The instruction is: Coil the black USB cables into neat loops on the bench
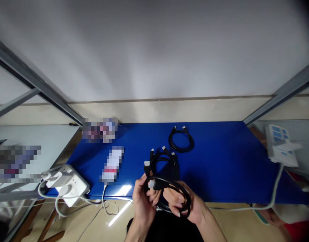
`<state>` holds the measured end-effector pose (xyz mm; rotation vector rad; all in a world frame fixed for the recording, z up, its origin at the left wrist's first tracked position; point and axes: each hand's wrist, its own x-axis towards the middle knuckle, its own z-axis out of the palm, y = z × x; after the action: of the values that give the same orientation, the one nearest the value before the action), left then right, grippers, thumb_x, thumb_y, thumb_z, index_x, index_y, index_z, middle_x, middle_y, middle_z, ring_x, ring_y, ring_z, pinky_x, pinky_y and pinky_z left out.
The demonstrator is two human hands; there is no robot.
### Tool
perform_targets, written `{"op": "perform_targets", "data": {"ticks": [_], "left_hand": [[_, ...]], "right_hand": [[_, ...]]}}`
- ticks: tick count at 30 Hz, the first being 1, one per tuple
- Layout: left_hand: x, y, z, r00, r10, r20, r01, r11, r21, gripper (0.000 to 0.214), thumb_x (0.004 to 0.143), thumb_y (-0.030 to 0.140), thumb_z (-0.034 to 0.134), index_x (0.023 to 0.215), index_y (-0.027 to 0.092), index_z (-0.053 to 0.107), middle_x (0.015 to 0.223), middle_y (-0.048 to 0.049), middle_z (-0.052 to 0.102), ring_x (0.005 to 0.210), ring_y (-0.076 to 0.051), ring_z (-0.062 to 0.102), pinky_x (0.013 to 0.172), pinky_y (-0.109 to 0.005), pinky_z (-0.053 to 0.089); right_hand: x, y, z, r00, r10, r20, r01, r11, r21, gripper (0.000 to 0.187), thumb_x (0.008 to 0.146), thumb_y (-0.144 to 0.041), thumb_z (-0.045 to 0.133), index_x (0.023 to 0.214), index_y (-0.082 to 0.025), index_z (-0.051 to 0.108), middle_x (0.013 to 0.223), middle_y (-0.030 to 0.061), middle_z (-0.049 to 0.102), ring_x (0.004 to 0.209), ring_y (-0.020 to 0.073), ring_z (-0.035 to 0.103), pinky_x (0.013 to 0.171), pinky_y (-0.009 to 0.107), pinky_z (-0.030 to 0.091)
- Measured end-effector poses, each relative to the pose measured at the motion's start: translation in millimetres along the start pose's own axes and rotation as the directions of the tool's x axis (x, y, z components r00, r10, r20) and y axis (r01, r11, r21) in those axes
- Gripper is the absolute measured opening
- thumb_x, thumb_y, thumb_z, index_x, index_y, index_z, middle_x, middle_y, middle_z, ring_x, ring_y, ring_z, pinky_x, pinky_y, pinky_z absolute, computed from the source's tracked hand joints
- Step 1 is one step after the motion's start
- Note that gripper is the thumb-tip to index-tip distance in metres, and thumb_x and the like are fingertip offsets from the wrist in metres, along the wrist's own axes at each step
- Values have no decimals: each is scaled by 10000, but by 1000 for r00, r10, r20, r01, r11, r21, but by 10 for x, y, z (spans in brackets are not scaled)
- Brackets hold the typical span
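Both my hands hold one coiled black cable at the near edge of the blue table. My left hand grips the coil's left side, where a white-tipped plug sticks up. My right hand has its fingers curled through the loop on the right. Just beyond the hands a pile of black cables with several plugs lies on the table. Farther back rests a separate small coiled black cable.
A white power strip with plugs and white cords sits at the table's near left corner. Another white power strip lies to the right. Grey metal frame bars slant at both sides. A white wall stands behind.
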<state>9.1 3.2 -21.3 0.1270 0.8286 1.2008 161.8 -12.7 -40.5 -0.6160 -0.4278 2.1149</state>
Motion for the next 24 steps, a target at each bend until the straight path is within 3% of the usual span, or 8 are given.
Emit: {"op": "perform_targets", "data": {"ticks": [3,5,9,12,17,20,22,24], "left_hand": [[-23,22,-1,999,19,37,-18,1000,-23,463,778,448,876,704,228,476,534,142,123,483,-68,27,389,-182,222],[-28,53,10,996,59,73,-56,998,-40,420,809,436,867,721,218,520,536,135,144,477,-73,40,382,-187,215],[-30,102,52,985,163,54,-160,986,-51,368,897,422,814,743,197,567,571,118,177,488,-79,56,390,-191,206],[-48,95,74,986,164,3,-164,985,-57,374,903,436,818,742,185,593,571,119,165,487,-77,63,391,-199,202],[-75,99,83,975,213,-70,-219,971,-95,427,879,455,833,694,201,544,548,115,188,469,-77,98,386,-212,236],[-62,139,116,967,245,-76,-249,967,-61,422,904,453,822,720,204,536,549,114,227,457,-74,121,389,-210,250],[-51,153,146,970,231,-69,-233,972,-17,435,942,454,800,725,201,521,561,111,261,452,-65,133,396,-209,261],[-49,150,172,966,251,-65,-251,968,4,438,964,455,786,737,199,513,578,103,305,451,-61,160,404,-210,277]], "right_hand": [[50,45,-38,995,-14,-101,13,1000,-14,633,914,-603,792,554,-248,411,550,-88,310,468,74,209,454,239,355],[85,76,-52,974,-86,-211,84,996,-17,622,914,-608,794,585,-248,408,569,-90,311,492,80,227,502,245,391],[118,167,-60,859,-257,-443,255,965,-65,636,853,-713,812,644,-243,438,637,-69,387,564,105,323,618,283,471],[119,236,-56,778,-317,-543,313,944,-103,635,810,-762,822,677,-243,480,662,-56,443,571,115,359,629,314,496],[166,267,-81,678,-390,-623,373,913,-165,591,790,-734,840,719,-251,507,662,-61,448,550,119,391,568,301,479],[168,279,-85,633,-447,-632,396,889,-231,525,862,-702,784,741,-249,548,698,-27,535,598,152,505,600,318,517],[132,300,-72,606,-490,-627,403,868,-288,443,903,-659,772,847,-237,648,810,13,652,697,180,611,692,343,567],[80,323,-63,576,-532,-621,406,845,-348,416,910,-604,802,1098,-240,725,976,43,733,824,203,689,792,357,592]]}}
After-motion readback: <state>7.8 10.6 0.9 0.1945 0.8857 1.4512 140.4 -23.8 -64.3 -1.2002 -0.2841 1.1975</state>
